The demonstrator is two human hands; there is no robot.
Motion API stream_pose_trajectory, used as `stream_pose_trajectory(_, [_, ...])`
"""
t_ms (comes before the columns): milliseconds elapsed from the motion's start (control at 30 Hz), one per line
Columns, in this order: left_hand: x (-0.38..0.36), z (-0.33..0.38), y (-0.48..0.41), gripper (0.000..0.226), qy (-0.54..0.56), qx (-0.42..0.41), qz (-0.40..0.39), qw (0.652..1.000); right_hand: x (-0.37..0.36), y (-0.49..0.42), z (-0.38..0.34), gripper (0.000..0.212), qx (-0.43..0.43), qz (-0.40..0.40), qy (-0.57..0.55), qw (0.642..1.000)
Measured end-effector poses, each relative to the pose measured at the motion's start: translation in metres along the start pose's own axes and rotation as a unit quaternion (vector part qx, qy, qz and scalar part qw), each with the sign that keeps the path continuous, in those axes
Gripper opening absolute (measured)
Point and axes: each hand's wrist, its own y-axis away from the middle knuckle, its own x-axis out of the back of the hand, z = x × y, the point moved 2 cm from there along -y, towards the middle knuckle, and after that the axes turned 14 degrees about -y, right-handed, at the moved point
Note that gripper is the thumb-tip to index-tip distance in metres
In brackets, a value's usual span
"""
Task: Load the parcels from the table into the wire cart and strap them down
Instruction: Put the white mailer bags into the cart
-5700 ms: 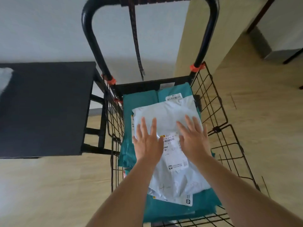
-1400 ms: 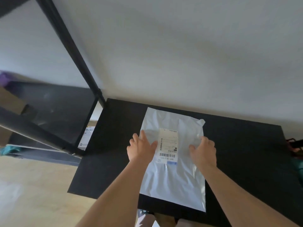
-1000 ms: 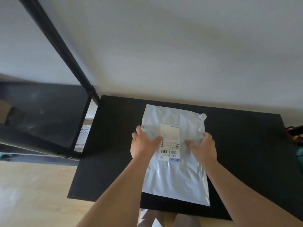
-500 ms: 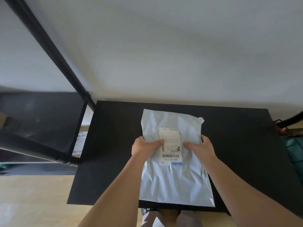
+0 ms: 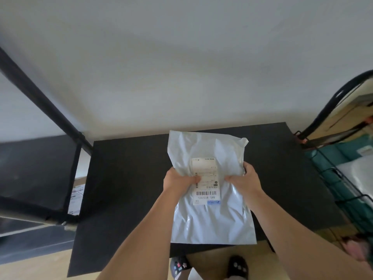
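Parcel (image 5: pixel 210 199), a white poly mailer, sits mid-frame above the black table (image 5: pixel 125 178), pinched at its side edges by the left hand (image 5: pixel 179 179) and right hand (image 5: pixel 242 179). Film looks soft, light and slick; gripping both edges seems safest. Wire cart (image 5: pixel 347 178) waits at right.

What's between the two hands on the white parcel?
Head view: the shipping label, stuck on the white parcel, between left hand and right hand.

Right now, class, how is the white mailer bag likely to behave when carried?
Probably floppy: the white mailer bag creases where the left hand and right hand grip it. Likely light, as it bunches easily. Its glossy film may slip.
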Motion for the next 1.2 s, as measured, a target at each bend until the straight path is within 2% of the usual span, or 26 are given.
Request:
stream_pose_trajectory(267, [-0.046,0.048,0.027,0.056,-0.018,-0.065,-0.018,0.998,0.069,0.007,-0.010,0.061,0.039,0.062,-0.036,0.997])
stream_pose_trajectory(433, [-0.095,0.068,0.058,0.045,-0.030,-0.100,-0.031,0.994,0.130,0.014,-0.001,0.061,0.043,0.097,-0.046,0.993])
stream_pose_trajectory(600, [-0.158,0.085,0.098,0.057,-0.041,-0.114,-0.060,0.991,0.207,0.025,0.013,0.061,0.041,0.119,-0.053,0.991])
stream_pose_trajectory(767, [-0.225,0.099,0.144,0.050,-0.037,-0.119,-0.075,0.989,0.289,0.037,0.028,0.070,0.050,0.138,-0.053,0.988])
stream_pose_trajectory(1000, [-0.316,0.125,0.215,0.033,0.044,-0.099,-0.095,0.990,0.407,0.052,0.049,0.076,0.070,0.178,-0.035,0.981])
stream_pose_trajectory(1200, [-0.370,0.157,0.254,0.029,0.123,-0.077,-0.096,0.985,0.477,0.057,0.056,0.081,0.066,0.210,0.025,0.975])
